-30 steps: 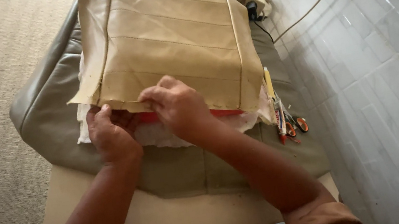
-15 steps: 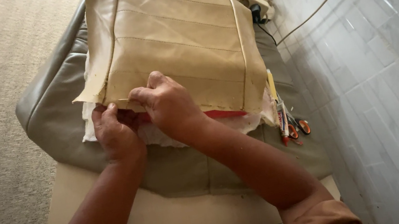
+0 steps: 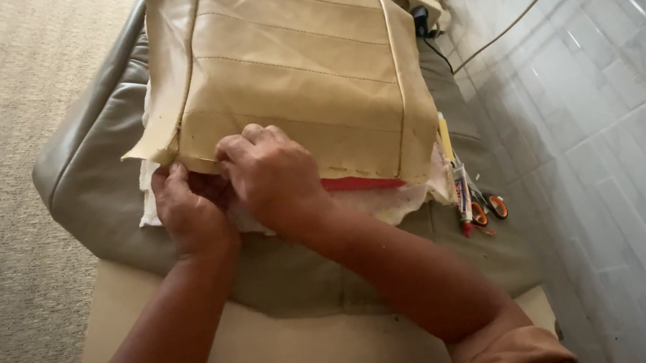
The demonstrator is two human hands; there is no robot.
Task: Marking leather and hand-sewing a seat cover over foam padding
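Both hands work the near edge of a tan leather cover (image 3: 290, 75) lying on a grey hide (image 3: 97, 155). The left hand (image 3: 191, 214) and right hand (image 3: 275, 176) pinch that seamed hem closed (white padding (image 3: 394, 201) peeks beneath). The panel looks supple, light and slightly slick, best gripped along the stitched edge.

Both forearms reach forward side by side, bare to past the wrist. The left hand (image 3: 193, 214) lies knuckles up with its fingers curled under. The right hand (image 3: 275, 176) sits just beside it, touching, its fingers bent and pinched downward.
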